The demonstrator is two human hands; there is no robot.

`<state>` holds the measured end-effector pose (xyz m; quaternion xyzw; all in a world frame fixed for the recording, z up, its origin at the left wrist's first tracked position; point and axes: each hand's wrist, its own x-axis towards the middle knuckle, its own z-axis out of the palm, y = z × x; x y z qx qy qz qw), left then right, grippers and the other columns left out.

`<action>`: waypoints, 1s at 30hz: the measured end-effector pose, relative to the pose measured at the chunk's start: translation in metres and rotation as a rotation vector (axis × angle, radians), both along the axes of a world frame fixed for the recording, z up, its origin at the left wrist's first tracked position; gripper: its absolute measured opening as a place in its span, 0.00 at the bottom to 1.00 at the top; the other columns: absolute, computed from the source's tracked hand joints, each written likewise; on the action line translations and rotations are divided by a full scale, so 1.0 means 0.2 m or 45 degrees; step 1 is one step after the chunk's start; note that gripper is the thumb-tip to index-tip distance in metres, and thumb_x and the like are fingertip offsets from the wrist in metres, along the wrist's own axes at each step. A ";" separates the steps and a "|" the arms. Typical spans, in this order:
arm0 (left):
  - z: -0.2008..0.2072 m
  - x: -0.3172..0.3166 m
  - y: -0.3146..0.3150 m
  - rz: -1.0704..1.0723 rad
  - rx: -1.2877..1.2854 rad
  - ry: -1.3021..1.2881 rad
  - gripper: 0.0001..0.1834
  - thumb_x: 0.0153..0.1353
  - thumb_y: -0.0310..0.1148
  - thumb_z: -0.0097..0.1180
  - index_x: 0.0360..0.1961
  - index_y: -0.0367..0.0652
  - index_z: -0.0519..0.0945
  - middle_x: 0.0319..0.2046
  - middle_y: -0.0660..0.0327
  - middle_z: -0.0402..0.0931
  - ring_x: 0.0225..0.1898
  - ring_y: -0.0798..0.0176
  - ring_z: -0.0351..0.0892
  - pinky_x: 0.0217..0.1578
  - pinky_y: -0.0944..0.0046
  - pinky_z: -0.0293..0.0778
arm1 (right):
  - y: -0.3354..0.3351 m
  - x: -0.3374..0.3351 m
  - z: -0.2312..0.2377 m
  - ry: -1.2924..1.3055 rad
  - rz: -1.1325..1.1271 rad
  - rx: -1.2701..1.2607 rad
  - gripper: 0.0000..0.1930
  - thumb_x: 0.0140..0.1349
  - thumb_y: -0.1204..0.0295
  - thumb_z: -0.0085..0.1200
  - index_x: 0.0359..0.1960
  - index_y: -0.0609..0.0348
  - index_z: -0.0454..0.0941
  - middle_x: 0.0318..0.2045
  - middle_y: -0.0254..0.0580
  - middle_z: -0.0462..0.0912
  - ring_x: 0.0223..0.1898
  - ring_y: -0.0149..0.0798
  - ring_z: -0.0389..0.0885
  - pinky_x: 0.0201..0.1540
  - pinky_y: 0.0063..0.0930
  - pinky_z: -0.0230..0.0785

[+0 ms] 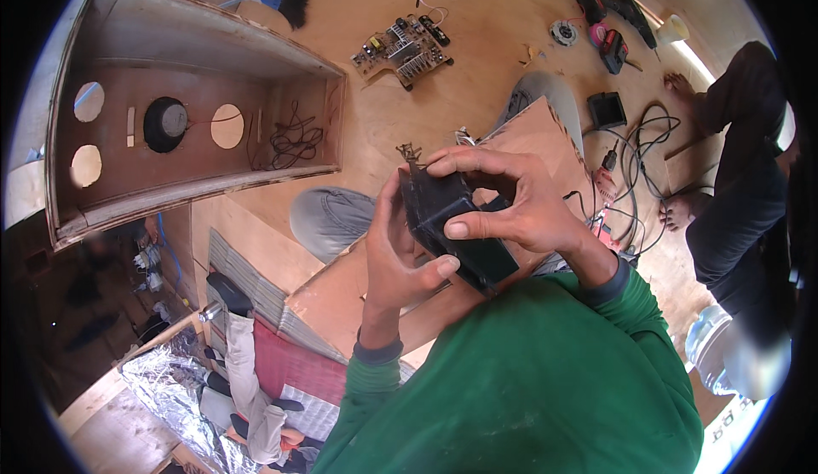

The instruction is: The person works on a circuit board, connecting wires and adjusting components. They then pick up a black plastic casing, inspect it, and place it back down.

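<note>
A black box-shaped plastic part (434, 201) is held between both hands in front of my chest. Thin tangled strands (409, 152) stick out at its far end. My left hand (397, 252) grips its left side, the thumb lying against the near face. My right hand (520, 197) is closed round the other side, fingers over the far edge and thumb pressed on the near face. Beneath the hands lies a brown board (537, 133) across my lap. What the part belongs to, I cannot make out.
At left stands an open wooden cabinet (213, 186) with round holes, a speaker (165, 125) and a cable inside. A circuit board (402, 50) lies on the floor ahead. Cordless drills (626, 18), a black tray (606, 109), cables (635, 159) and another person's legs (737, 184) are at right.
</note>
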<state>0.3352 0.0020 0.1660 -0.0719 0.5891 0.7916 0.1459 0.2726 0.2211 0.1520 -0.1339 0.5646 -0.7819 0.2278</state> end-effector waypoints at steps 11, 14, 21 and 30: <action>0.00 -0.03 -0.01 0.244 0.180 -0.195 0.50 0.65 0.57 0.76 0.74 0.29 0.71 0.63 0.51 0.80 0.69 0.55 0.79 0.71 0.52 0.76 | 0.00 -0.04 -0.03 -0.065 0.059 0.125 0.45 0.71 0.47 0.71 0.80 0.60 0.68 0.66 0.64 0.79 0.62 0.49 0.85 0.63 0.40 0.79; 0.02 -0.08 -0.02 0.349 0.132 -0.158 0.43 0.71 0.57 0.70 0.70 0.30 0.74 0.61 0.53 0.81 0.65 0.56 0.80 0.70 0.52 0.74 | 0.03 -0.04 -0.03 -0.077 0.134 0.173 0.45 0.73 0.46 0.69 0.82 0.61 0.67 0.64 0.63 0.80 0.62 0.48 0.84 0.63 0.39 0.79; 0.04 -0.12 -0.01 0.421 -0.026 -0.070 0.41 0.71 0.55 0.71 0.69 0.29 0.74 0.60 0.53 0.81 0.63 0.59 0.80 0.69 0.56 0.73 | 0.03 -0.08 -0.02 -0.289 0.164 -0.010 0.34 0.72 0.62 0.72 0.76 0.61 0.78 0.63 0.47 0.89 0.63 0.39 0.85 0.70 0.33 0.73; 0.06 -0.10 -0.04 0.363 -0.020 -0.091 0.44 0.66 0.54 0.74 0.69 0.27 0.74 0.60 0.48 0.82 0.60 0.55 0.85 0.67 0.56 0.77 | 0.01 -0.06 0.00 -0.105 0.040 0.040 0.33 0.68 0.61 0.77 0.70 0.69 0.83 0.39 0.35 0.89 0.43 0.28 0.83 0.49 0.27 0.76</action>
